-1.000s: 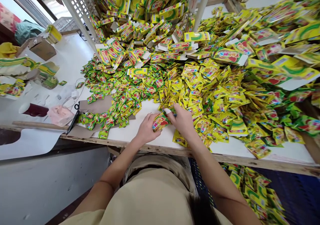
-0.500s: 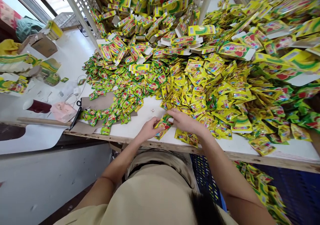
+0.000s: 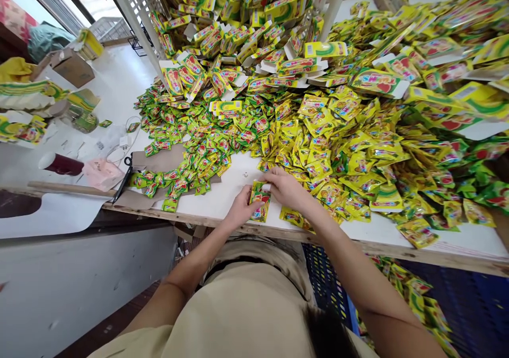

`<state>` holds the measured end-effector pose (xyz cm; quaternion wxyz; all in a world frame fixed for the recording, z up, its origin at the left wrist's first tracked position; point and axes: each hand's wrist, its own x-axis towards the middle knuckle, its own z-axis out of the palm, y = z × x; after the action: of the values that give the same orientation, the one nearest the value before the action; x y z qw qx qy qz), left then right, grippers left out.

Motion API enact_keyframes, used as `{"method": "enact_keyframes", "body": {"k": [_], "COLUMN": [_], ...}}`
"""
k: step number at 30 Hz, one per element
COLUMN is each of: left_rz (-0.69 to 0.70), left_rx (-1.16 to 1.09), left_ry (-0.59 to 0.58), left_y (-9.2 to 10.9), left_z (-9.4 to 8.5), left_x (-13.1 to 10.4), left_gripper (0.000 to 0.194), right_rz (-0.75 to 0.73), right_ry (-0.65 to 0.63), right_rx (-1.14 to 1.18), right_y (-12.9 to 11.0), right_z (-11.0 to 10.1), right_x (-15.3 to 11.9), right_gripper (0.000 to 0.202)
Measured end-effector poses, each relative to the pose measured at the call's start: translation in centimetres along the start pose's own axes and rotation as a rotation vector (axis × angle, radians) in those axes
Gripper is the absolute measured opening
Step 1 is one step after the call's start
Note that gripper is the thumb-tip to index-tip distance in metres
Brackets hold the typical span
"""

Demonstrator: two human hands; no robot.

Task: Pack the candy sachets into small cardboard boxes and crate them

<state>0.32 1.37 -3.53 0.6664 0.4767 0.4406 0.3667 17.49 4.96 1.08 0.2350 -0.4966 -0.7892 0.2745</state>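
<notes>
Just above the table's front edge is a flat, printed yellow-and-green packet (image 3: 260,205) with red fruit pictures, held upright. My left hand (image 3: 242,207) grips its left side, thumb across the front. At the top right corner, the bent fingers of my right hand (image 3: 281,184) pinch its upper end; the fingertips are partly hidden. Yellow sachets (image 3: 312,159) are heaped right beyond my right hand, and a few lie under that wrist. Small green sachets (image 3: 207,156) spread over the table to the left of my hands.
Printed cartons (image 3: 222,40) fill a white plastic rack behind the sachets, and more cartons (image 3: 441,108) lie at right. Left are scissors (image 3: 124,180), a pink bag (image 3: 103,173), a dark red cup (image 3: 63,164) and a jar (image 3: 81,118). A blue crate (image 3: 324,273) stands below the wooden edge.
The packet has turned from a slant to nearly upright, its front now facing me more. Both hands stay on it with small shifts. The camera view has moved slightly.
</notes>
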Motion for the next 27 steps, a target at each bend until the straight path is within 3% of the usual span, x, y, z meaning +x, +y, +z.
{"method": "enact_keyframes", "body": {"k": [3,5,11,18,23,27], "left_rz": [0.071,0.082,0.069,0.037,0.007,0.012], "left_rx": [0.164,0.284,0.441,0.367,0.354,0.409], "left_ry": [0.038,0.042,-0.036,0.01,0.003,0.005], "left_y": [0.5,0.9,1.5,1.5,2.2,2.5], "left_z": [-0.4,-0.5,-0.4,0.0,0.0,0.1], "left_x": [0.5,0.6,-0.3,-0.7,-0.8,-1.2], "left_gripper": [0.038,0.036,0.036,0.045,0.051,0.052], "right_rz": [0.012,0.001,-0.032,-0.036,0.025,-0.01], "right_ry": [0.164,0.167,-0.088,-0.241,-0.004,-0.041], "right_rx": [-0.093,-0.152,-0.074,0.156,0.153,0.039], "right_y": [-0.9,-1.4,-1.4,-0.9,-0.9,-1.3], "right_z": [-0.2,-0.3,0.0,-0.4,-1.2,-1.7], "right_x": [-0.3,-0.5,-1.2,-0.9,-1.0,-1.3], "right_gripper": [0.03,0.03,0.036,0.035,0.032,0.033]}}
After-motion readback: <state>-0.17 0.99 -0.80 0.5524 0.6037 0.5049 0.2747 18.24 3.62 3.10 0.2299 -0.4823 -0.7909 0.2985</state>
